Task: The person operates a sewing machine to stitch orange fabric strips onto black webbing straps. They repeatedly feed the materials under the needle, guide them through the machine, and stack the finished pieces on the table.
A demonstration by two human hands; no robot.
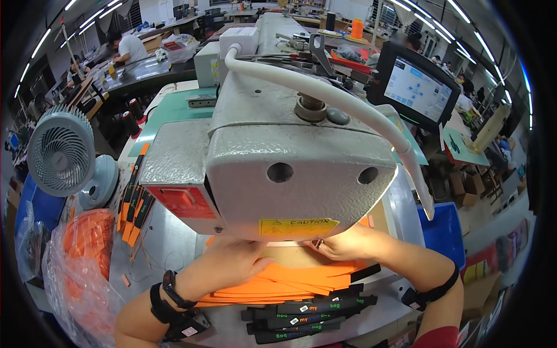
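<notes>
The grey head of an industrial sewing machine [290, 191] fills the middle and hides the spot between my hands. My left hand [238, 261] reaches under its left lower edge beside orange strips. The thumb shows, but the other fingers are hidden. Under the right lower edge, my right hand [345, 243] is closed, with a small dark, shiny piece at its fingertips that I cannot make out. A stack of orange fabric strips [284, 284] lies below my hands. Nearer me are several black strips with coloured lettering [301, 319], loosely piled.
A clear plastic bag of orange material [87, 249] sits at the left, below a fan [61, 153]. Black-and-orange strips [135, 214] lie left of the machine head. A control screen [418, 87] stands back right; a blue bin [442, 235] is right. People work at tables behind.
</notes>
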